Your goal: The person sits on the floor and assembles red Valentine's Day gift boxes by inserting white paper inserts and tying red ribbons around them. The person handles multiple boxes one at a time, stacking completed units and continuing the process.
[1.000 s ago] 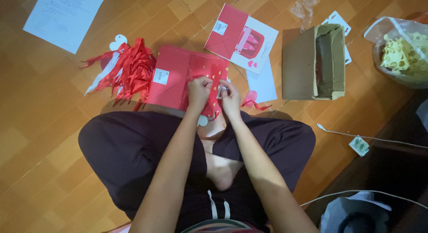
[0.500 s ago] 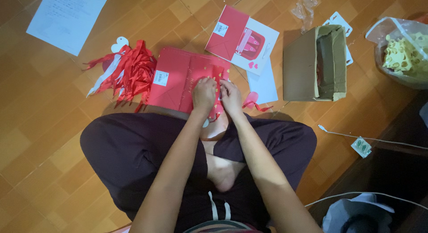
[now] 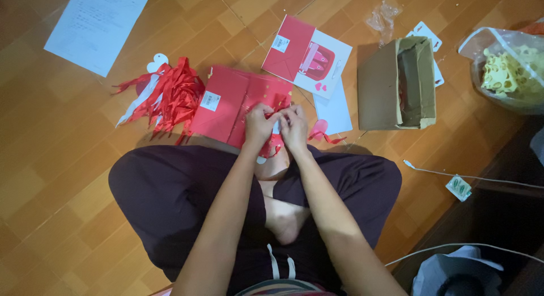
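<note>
Red ribbon [image 3: 276, 116] pinched closed between left hand [image 3: 259, 124] and right hand [image 3: 294, 126]; grip held unmoved above red bag [image 3: 238, 103]; tying apparently continued.

The floor [image 3: 68, 160] is wooden parquet, laid in short orange-brown blocks with a warm, slightly glossy finish. Light is dim and yellowish, brightest toward the upper middle and fading at the lower edges. Along the right edge a dark piece of furniture [image 3: 498, 216] stands in shadow, its kind unclear. A thin white cable [image 3: 481, 179] lies across the floor beside it.
</note>
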